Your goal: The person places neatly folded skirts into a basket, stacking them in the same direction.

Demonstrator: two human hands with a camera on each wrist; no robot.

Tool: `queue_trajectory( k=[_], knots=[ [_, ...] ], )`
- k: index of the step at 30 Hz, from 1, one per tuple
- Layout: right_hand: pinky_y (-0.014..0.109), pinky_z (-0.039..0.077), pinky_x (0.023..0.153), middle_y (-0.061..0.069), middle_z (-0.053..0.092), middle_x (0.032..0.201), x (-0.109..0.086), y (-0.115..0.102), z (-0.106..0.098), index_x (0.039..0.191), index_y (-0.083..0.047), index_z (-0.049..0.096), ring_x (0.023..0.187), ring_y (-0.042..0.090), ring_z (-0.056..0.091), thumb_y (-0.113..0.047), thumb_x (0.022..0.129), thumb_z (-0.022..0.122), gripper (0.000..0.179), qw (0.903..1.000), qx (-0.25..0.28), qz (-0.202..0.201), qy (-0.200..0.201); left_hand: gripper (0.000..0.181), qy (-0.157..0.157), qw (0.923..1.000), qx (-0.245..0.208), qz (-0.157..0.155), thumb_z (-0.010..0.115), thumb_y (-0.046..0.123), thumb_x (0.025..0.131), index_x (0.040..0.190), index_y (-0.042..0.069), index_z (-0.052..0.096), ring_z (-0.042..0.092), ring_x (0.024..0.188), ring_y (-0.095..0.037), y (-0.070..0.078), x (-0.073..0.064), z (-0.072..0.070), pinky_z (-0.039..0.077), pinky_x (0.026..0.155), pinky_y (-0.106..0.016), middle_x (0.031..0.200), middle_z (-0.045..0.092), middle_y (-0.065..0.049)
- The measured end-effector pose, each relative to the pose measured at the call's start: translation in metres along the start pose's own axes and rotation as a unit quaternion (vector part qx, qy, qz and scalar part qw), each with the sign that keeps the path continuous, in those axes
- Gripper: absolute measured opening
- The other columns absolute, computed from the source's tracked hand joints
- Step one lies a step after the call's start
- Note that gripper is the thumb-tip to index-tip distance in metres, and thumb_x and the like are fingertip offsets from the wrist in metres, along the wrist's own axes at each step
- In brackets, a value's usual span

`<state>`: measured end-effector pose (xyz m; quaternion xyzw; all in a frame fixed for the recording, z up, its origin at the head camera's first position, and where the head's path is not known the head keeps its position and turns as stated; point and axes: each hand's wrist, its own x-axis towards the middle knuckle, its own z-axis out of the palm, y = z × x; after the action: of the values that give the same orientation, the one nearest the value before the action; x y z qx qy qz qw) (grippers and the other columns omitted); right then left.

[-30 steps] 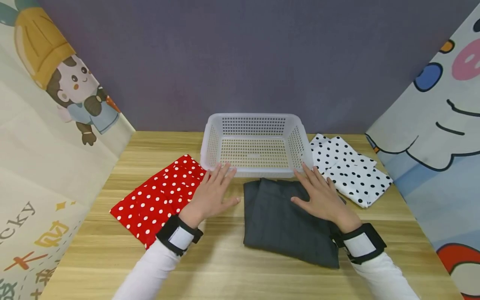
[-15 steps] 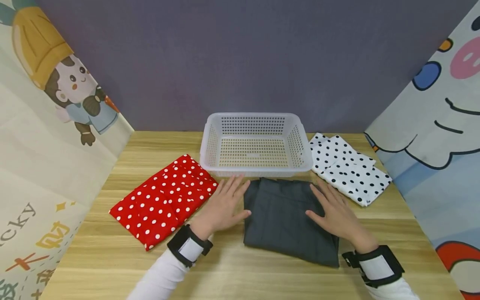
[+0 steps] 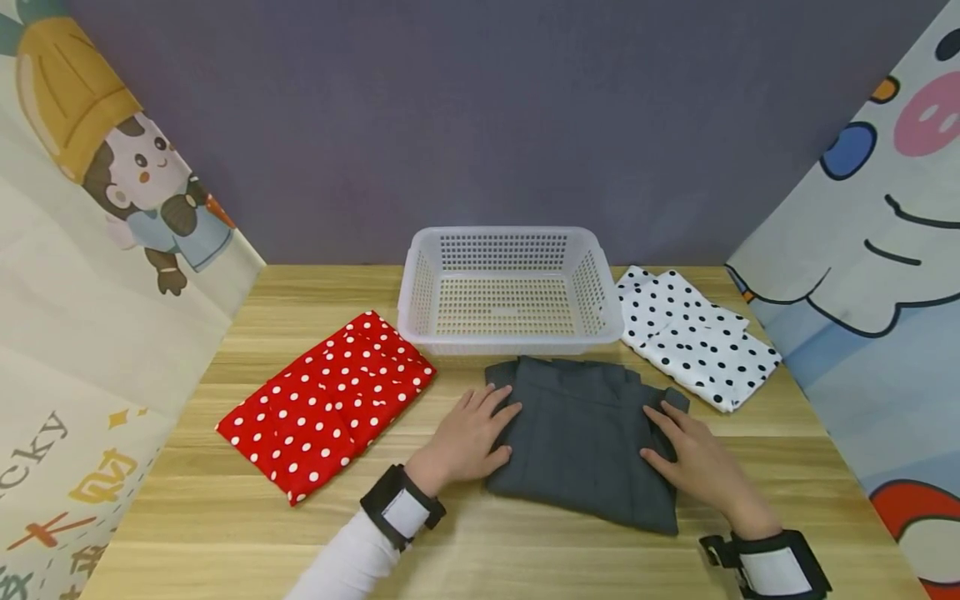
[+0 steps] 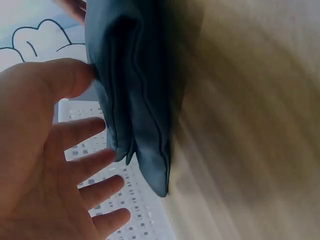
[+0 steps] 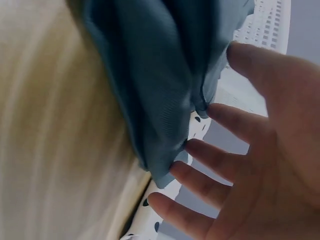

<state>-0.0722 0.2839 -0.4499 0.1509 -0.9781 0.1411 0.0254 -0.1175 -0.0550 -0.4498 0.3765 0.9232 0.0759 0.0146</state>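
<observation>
A folded dark grey cloth lies on the wooden table in front of the basket. At its left edge is my left hand, fingers spread and fingertips on the fabric. My right hand is at the opposite edge, its fingers also spread and touching the cloth. Both wrist views show the layered folds of the grey cloth from the side, with thumb and fingertips right at its upper surface. The right wrist view has the right hand's fingers extended along the fold. Neither hand grips the cloth.
Behind the grey cloth stands a white perforated plastic basket. A folded red cloth with white dots lies to the left. To the right is a folded white cloth with black dots, close beside the basket. Printed fabric walls flank the table.
Both hands have moved back from the basket's front rim toward me and to the right. They now touch the left and right edges of the grey cloth, which stays in place.
</observation>
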Motion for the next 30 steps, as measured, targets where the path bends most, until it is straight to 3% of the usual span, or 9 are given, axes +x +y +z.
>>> queue_trajectory(
  k=[4,14,22,30],
  knots=[
    [0.058,0.042,0.084,0.034,0.046,0.124,-0.003,0.002,0.007,0.127,0.002,0.051,0.104,0.051,0.051,-0.025,0.074,0.075,0.063,0.9999,-0.007,-0.008,0.013,0.056,0.002,1.0,-0.001,0.001,0.056,0.037,0.086,0.135,0.013,0.046,0.036,0.129,-0.03,0.003,-0.002,0.004,0.029,0.106,-0.047,0.142,0.038,-0.011],
    [0.057,0.042,0.083,0.033,0.05,0.12,0.0,-0.004,0.019,0.127,0.002,0.049,0.102,0.049,0.052,-0.023,0.075,0.074,0.063,0.9998,-0.018,-0.003,0.01,0.057,-0.008,0.9989,-0.038,-0.026,0.055,0.039,0.087,0.138,0.014,0.043,0.039,0.127,-0.028,0.006,-0.014,0.011,0.032,0.104,-0.047,0.138,0.042,-0.012],
    [0.057,0.043,0.084,0.03,0.048,0.124,0.006,-0.017,0.021,0.13,0.0,0.047,0.106,0.049,0.05,-0.023,0.077,0.073,0.063,0.9999,-0.015,0.002,-0.001,0.058,0.006,0.9968,-0.06,-0.052,0.056,0.038,0.087,0.137,0.013,0.043,0.039,0.127,-0.028,0.001,-0.028,0.015,0.031,0.105,-0.047,0.138,0.042,-0.011],
    [0.056,0.044,0.083,0.028,0.048,0.125,0.015,-0.029,0.028,0.131,-0.001,0.047,0.107,0.048,0.05,-0.025,0.078,0.072,0.063,0.9998,-0.015,-0.012,0.004,0.057,0.008,0.9961,-0.053,-0.071,0.058,0.036,0.086,0.136,0.012,0.045,0.04,0.125,-0.028,-0.006,-0.04,0.012,0.031,0.104,-0.045,0.136,0.043,-0.013]
  ],
)
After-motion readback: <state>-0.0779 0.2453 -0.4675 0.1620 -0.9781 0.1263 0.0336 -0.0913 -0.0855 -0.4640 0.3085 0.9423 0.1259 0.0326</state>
